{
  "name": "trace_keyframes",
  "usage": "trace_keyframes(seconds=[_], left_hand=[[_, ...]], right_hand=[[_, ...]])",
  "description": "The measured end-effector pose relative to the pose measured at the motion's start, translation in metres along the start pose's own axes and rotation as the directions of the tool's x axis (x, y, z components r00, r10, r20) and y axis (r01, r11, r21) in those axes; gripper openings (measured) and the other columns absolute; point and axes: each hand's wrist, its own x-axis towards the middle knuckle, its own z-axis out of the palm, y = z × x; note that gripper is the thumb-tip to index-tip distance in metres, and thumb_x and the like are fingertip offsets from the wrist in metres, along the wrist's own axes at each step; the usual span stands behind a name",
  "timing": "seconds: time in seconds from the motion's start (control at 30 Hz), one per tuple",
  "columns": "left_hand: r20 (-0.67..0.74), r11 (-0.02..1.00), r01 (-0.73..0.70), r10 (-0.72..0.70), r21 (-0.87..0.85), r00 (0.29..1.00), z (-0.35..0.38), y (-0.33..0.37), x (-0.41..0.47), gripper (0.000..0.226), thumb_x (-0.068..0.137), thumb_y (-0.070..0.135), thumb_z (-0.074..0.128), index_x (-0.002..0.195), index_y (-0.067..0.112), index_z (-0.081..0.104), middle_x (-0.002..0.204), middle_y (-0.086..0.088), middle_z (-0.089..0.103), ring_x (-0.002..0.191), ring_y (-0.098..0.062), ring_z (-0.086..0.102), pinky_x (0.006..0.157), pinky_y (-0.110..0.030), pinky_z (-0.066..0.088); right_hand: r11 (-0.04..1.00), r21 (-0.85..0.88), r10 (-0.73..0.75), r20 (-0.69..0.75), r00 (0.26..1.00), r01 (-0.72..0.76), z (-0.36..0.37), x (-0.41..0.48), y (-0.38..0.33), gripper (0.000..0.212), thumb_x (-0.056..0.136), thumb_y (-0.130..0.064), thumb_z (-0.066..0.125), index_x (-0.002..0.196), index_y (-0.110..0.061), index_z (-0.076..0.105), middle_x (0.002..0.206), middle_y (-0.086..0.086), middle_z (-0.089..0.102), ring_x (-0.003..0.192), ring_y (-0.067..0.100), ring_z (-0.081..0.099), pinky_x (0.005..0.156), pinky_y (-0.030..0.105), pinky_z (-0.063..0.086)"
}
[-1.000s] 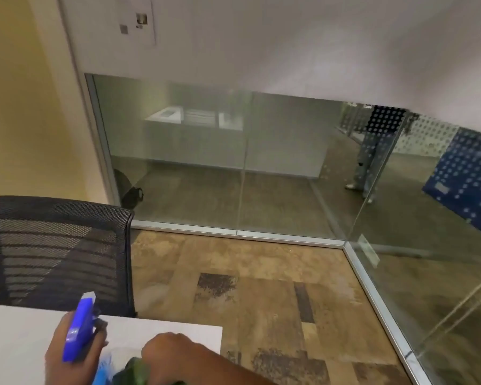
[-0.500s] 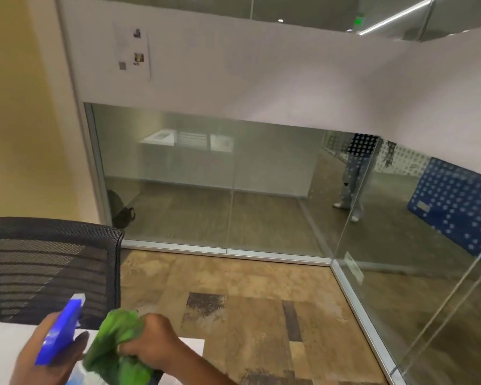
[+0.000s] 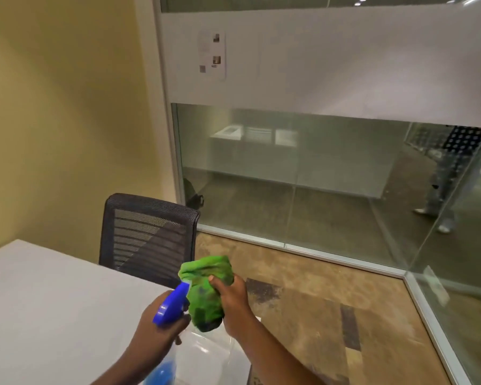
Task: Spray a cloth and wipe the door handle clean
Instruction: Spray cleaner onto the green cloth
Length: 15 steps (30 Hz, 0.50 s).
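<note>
My left hand (image 3: 157, 326) grips a spray bottle (image 3: 172, 304) with a blue trigger head; its clear body with blue liquid shows below my wrist. The nozzle points right, almost touching a bunched green cloth (image 3: 206, 290). My right hand (image 3: 233, 304) is closed around that cloth, holding it up in front of the nozzle above the table corner. No door handle is in view.
A white table (image 3: 53, 315) fills the lower left, with a black mesh office chair (image 3: 147, 234) behind it. Glass partitions (image 3: 303, 176) with metal floor frames run across the back and right. A person stands beyond the glass at far right. Patterned carpet lies between.
Both hands rose from the table's edge. The green cloth was lifted up and brought against the spray nozzle. The view swung left and up, showing more table and wall.
</note>
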Motion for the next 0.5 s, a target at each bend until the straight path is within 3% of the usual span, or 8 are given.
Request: trace_keyframes(seconds=[0.1, 0.17, 0.37, 0.5], left_hand=[[0.028, 0.999, 0.017, -0.017, 0.034, 0.999, 0.006, 0.003, 0.0, 0.02, 0.074, 0.001, 0.075, 0.089, 0.006, 0.063, 0.081, -0.018, 0.066, 0.067, -0.027, 0.063, 0.048, -0.019, 0.051], [0.038, 0.997, 0.06, -0.062, 0.037, 0.997, 0.007, 0.003, -0.001, 0.031, 0.061, 0.015, 0.071, 0.09, 0.007, 0.064, 0.082, -0.02, 0.066, 0.07, -0.032, 0.064, 0.05, -0.024, 0.053], [0.099, 0.991, 0.13, -0.13, -0.002, 0.987, 0.011, 0.006, -0.004, 0.037, 0.059, 0.018, 0.07, 0.094, 0.01, 0.061, 0.079, -0.019, 0.066, 0.057, -0.021, 0.059, 0.052, -0.033, 0.052], [0.129, 0.99, 0.144, -0.142, -0.009, 0.982, 0.017, 0.011, -0.001, 0.036, 0.059, 0.019, 0.069, 0.091, 0.007, 0.06, 0.064, -0.007, 0.062, 0.054, -0.019, 0.056, 0.053, -0.036, 0.049]], right_hand=[[0.992, 0.124, 0.013, 0.008, 1.0, -0.014, -0.005, -0.005, -0.003, 0.032, 0.082, -0.01, 0.07, 0.111, -0.004, 0.059, 0.1, 0.02, 0.072, 0.086, 0.032, 0.071, 0.064, 0.037, 0.058], [0.973, 0.225, 0.047, 0.004, 0.999, -0.047, -0.009, -0.006, -0.004, 0.031, 0.084, -0.006, 0.065, 0.114, -0.005, 0.057, 0.1, 0.02, 0.07, 0.086, 0.034, 0.07, 0.064, 0.038, 0.057], [0.9, 0.41, 0.143, 0.041, 0.989, -0.147, -0.015, -0.009, -0.009, 0.068, 0.057, -0.01, 0.067, 0.124, -0.006, 0.057, 0.114, 0.027, 0.066, 0.097, 0.043, 0.066, 0.069, 0.048, 0.056], [0.893, 0.424, 0.14, 0.064, 0.988, -0.154, -0.018, -0.008, -0.012, 0.076, 0.05, -0.007, 0.064, 0.126, -0.004, 0.057, 0.118, 0.028, 0.064, 0.101, 0.044, 0.064, 0.072, 0.047, 0.056]])
